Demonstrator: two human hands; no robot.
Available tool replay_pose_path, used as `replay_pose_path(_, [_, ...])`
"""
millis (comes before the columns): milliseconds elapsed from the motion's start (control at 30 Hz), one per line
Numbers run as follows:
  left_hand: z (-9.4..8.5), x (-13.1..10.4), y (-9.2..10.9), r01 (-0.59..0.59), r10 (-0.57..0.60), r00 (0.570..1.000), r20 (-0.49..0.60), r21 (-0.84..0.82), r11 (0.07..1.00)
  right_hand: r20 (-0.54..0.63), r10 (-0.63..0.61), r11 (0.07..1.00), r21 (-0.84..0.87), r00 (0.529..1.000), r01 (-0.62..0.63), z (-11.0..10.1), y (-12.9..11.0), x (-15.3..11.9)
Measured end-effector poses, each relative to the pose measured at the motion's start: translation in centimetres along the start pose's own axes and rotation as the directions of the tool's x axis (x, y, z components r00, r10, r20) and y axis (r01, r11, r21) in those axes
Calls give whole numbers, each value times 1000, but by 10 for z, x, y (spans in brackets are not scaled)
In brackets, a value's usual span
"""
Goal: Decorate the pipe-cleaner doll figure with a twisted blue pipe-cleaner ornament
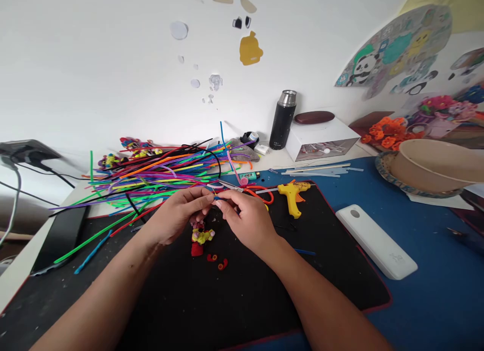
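My left hand (pixel 189 210) and my right hand (pixel 247 215) meet above the black mat, fingers closed in a pinch. Between their fingertips is a short piece of blue pipe cleaner (pixel 217 197) with a bit of yellow at its top; the fingers hide most of it. Just below my hands lies a small figure (pixel 202 236) of yellow, red and pink fuzzy pipe cleaner. Two little curled red pieces (pixel 217 261) with yellow-ringed centres lie nearer to me. Orange-handled scissors (pixel 260 193) rest behind my right hand, their handles partly covered.
Many coloured pipe cleaners (pixel 170 164) are heaped at the back left. A yellow glue gun (pixel 293 197) lies right of my hands, near a white power bank (pixel 376 241). Behind stand a black thermos (pixel 283 120), a white box (pixel 321 134) and a beige bowl (pixel 440 162).
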State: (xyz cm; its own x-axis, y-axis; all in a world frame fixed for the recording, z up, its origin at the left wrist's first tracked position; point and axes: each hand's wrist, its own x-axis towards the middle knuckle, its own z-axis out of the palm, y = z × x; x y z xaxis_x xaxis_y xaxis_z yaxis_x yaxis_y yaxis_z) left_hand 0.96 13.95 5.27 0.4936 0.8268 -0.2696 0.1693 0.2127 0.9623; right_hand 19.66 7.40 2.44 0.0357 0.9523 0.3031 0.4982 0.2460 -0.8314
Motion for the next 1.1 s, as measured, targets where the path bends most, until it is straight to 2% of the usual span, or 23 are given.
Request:
replay_pose_path(267, [-1,-3,9,-68,72,997,-14,178,982,16,-44,993,-112,999,46,-2,-2,-1])
replay_pose_path(400, [0,-5,11,-89,88,996,15,269,959,25,-56,985,-164,998,60,0,-1,-1])
replay_pose_path(700, [-3,-1,4,-56,57,998,3,231,971,33,-73,977,-199,997,78,1,-2,-2])
replay_pose_path(933, [1,-4,11,-27,29,1000,-6,185,982,-9,-69,984,-162,998,66,0,-2,-2])
replay_pose_path(1100, [-1,-4,11,-31,26,999,28,223,974,-11,-96,982,-164,995,93,1,-1,-3])
